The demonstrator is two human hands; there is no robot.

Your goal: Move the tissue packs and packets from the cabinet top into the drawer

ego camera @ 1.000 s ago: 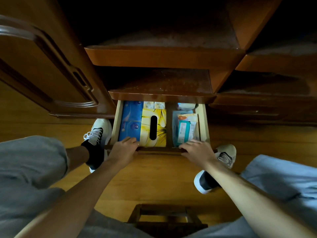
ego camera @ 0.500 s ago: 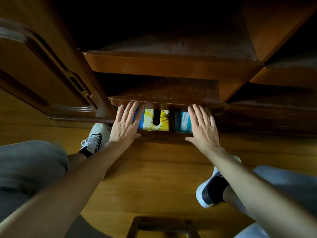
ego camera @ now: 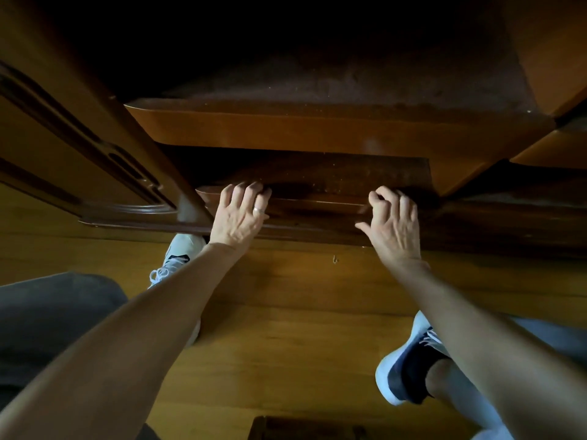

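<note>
Step in hand, judged from present layout: closing of the dark brown wooden drawer (ego camera: 317,214) — front appears flush, or near flush, with the cabinet face; no gap into its interior visible. Tissue packs and packets nowhere in sight; presumably inside the drawer, not confirmable. Dusty brown cabinet top (ego camera: 333,173) above the drawer bare of any pack.

Left hand (ego camera: 239,217): fingers bent, tips resting on the cabinet top's front lip, gripping nothing. Right hand (ego camera: 392,223): fingers loosely curled just over the same lip, holding nothing; contact with wood uncertain.

Next move, as a judgement: a check that the drawer sits fully home, then withdrawal of both hands.

Count: two hands, one ring (ego camera: 259,210) on the left, two pale sneakers (ego camera: 409,373) on the yellow wooden floor (ego camera: 301,328), one drawer, zero packs visible.
</note>
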